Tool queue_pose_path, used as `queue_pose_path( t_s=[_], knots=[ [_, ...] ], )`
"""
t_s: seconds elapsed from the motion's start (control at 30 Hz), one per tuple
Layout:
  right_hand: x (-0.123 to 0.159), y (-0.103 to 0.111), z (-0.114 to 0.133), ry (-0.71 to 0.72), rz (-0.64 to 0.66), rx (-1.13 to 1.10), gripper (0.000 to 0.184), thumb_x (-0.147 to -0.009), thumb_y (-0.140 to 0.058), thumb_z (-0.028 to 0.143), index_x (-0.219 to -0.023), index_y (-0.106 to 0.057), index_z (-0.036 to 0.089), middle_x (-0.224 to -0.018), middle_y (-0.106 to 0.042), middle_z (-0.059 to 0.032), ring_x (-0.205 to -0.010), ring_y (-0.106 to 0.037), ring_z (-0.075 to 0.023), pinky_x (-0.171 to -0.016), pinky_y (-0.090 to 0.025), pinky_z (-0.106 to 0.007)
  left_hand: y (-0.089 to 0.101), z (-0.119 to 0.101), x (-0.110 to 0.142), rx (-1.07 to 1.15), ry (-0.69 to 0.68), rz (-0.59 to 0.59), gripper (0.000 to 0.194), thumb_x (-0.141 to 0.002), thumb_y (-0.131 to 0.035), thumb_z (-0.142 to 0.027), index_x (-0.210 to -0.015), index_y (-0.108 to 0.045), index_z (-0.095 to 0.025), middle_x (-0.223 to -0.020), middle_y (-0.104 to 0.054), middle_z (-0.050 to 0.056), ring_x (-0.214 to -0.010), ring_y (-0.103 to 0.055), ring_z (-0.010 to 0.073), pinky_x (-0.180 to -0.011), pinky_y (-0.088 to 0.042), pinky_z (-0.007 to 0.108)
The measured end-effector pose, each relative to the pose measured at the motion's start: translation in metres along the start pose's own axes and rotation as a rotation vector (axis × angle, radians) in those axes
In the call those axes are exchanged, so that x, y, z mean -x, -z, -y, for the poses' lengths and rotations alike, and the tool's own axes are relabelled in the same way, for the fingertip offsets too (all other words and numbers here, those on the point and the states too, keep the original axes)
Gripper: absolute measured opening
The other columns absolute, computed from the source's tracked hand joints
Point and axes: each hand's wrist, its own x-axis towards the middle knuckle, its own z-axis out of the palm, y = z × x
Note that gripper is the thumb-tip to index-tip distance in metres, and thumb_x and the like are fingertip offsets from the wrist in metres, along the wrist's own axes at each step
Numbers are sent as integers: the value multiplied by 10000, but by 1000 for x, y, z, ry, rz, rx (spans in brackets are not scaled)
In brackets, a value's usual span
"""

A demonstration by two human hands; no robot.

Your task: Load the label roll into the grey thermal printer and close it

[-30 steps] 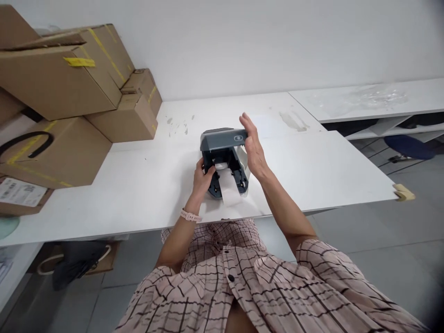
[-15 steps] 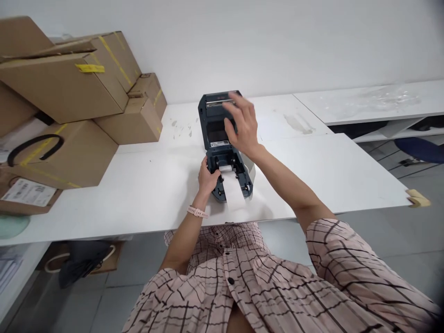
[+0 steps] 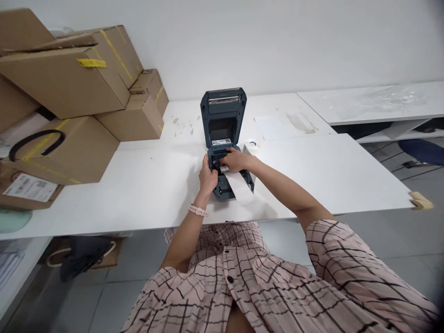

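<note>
A dark blue-grey label printer stands on the white table with its lid swung up and back. My left hand grips the left side of its base, thumb over the rim. Inside the base, my right hand is closed at a small paper roll; the fingertips are partly hidden among the holders. From this roll a white paper strip hangs out over the printer's front edge. Just right of the printer, behind my right wrist, is a larger white label roll.
Cardboard boxes with yellow tape are stacked on the left of the white table. A white sheet lies behind on the right. A yellowish pad sits at the table's right corner. Clear plastic lies on the far-right shelf unit.
The printer's lid has swung fully up and back. My right hand has left the lid and moved down into the base, to the paper roll. My left hand stays on the printer's side.
</note>
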Motion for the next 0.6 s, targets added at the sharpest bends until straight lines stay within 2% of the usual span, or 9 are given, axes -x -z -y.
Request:
queue_pose_path(
  t_s=[0.1,0.23,0.33,0.43,0.53,0.6],
  knots=[
    [7,6,-3,25,24,-79,323,-903,-523,84,-1134,-736,160,-1119,-794,-135,-1033,-723,-287,-944,-464,-374,0,0,1,-13,-4,10,885,-778,-600,-54,-1605,-361,-256,-1520,-597,116,-1406,-561,334,-1186,-420,523],
    [16,11,-14,63,39,-198,297,-922,-517,94,-1133,-708,177,-1142,-784,-83,-950,-710,-214,-762,-482,-273,0,0,2,1,-16,9,864,-783,-590,-55,-1594,-373,-261,-1545,-575,112,-1413,-556,324,-1201,-411,531],
    [17,11,-24,99,96,-397,275,-925,-560,136,-1173,-676,159,-1042,-781,-74,-870,-687,-188,-733,-490,-262,-1,0,2,8,-19,8,852,-786,-583,-59,-1588,-377,-260,-1536,-582,110,-1411,-558,313,-1204,-412,519],
    [16,14,-29,153,147,-540,361,-896,-612,171,-1254,-642,140,-1035,-751,-77,-875,-673,-184,-767,-515,-281,-1,1,1,24,-18,10,850,-788,-585,-65,-1591,-370,-240,-1544,-571,124,-1405,-564,306,-1191,-433,499],
    [22,20,-29,261,131,-578,453,-868,-658,207,-1317,-629,149,-1100,-719,-82,-938,-662,-191,-830,-533,-308,-2,5,0,74,-34,9,850,-783,-599,-74,-1582,-382,-270,-1532,-587,96,-1387,-580,294,-1160,-473,473],
    [36,22,-26,357,99,-639,453,-888,-671,266,-1328,-631,168,-1124,-712,-81,-940,-656,-191,-837,-541,-323,-2,8,-1,97,-46,8,847,-783,-609,-88,-1577,-388,-280,-1517,-601,87,-1376,-589,291,-1144,-491,460]
  ],
)
